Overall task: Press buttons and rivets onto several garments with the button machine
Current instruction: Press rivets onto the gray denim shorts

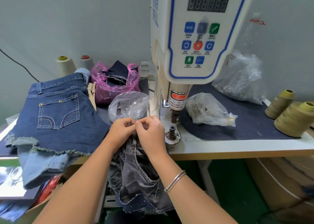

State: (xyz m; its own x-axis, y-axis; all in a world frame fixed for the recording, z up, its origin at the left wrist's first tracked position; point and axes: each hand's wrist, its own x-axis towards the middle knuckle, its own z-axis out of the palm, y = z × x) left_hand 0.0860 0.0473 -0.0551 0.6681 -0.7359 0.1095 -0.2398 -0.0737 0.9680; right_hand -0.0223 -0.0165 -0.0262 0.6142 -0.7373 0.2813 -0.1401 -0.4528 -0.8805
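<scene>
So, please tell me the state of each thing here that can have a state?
White button machine: display unlit, punch raised above the lower die, nothing between them.
Left hand: fingers curled, pinching something small.
Right hand: fingers curled, meeting the left hand.
Grey denim garment: hanging off the table edge under the hands.
Dark blue denim shorts: lying flat, rivets on the pocket.
Clear plastic bag: open.
Pink plastic bag: open, holding dark fabric.

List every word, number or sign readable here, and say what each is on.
"MENU": blue button on the button machine.
"TAKE CARE O... OUR FINGER", partly cut off: warning label on the press head.
"18", "19": ruler strip at the table edge.
Display: unlit digit segments, no value.
Blue lettering on the machine's side, captions under buttons, small box print: too blurred.
</scene>
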